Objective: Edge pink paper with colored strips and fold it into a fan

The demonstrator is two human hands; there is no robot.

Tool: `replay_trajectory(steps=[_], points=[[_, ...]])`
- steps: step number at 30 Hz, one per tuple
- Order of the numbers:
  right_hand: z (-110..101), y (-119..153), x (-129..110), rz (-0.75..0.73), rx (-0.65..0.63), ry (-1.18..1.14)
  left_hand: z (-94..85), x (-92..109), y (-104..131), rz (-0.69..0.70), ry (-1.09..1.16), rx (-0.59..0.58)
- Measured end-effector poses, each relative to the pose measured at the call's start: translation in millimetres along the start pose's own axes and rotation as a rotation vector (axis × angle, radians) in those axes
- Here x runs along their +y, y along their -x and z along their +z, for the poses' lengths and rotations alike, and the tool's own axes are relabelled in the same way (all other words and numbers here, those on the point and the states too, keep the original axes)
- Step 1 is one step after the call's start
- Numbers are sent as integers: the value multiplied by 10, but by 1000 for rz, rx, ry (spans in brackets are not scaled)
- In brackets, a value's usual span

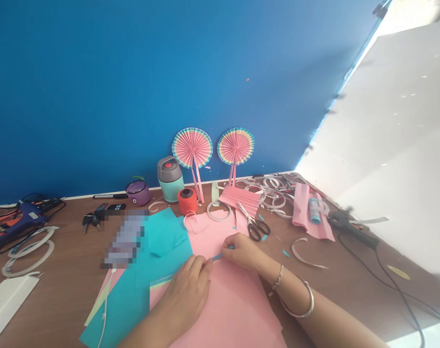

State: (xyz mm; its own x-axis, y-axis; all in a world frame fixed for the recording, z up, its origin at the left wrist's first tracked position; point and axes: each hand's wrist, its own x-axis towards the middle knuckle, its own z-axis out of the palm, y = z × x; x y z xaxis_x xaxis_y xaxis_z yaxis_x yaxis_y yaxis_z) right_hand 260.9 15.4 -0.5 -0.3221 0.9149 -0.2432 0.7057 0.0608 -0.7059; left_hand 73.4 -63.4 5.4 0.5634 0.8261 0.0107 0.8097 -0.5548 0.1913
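Note:
A narrow blue strip lies across the top of a pink sheet, between my two hands. My left hand rests on the sheet with its fingers together, its fingertips at the strip's left end. Bent fingers of my right hand pinch the strip's right end. Under and left of my left hand are teal sheets. Black-handled scissors lie partly open just beyond my right hand, beside a pleated pink paper.
Two round pleated fans lean on the blue wall. Near them stand a teal jar and a red spool. Curled white strips, a glue stick and a dark glue gun lie to the right; a blue glue gun is far left.

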Motion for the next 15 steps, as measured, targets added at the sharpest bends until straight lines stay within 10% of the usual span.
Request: replay_trajectory(steps=[15], points=[[-19,38,-62,5,14,50,-62,74,-61,-49,-83,-96]])
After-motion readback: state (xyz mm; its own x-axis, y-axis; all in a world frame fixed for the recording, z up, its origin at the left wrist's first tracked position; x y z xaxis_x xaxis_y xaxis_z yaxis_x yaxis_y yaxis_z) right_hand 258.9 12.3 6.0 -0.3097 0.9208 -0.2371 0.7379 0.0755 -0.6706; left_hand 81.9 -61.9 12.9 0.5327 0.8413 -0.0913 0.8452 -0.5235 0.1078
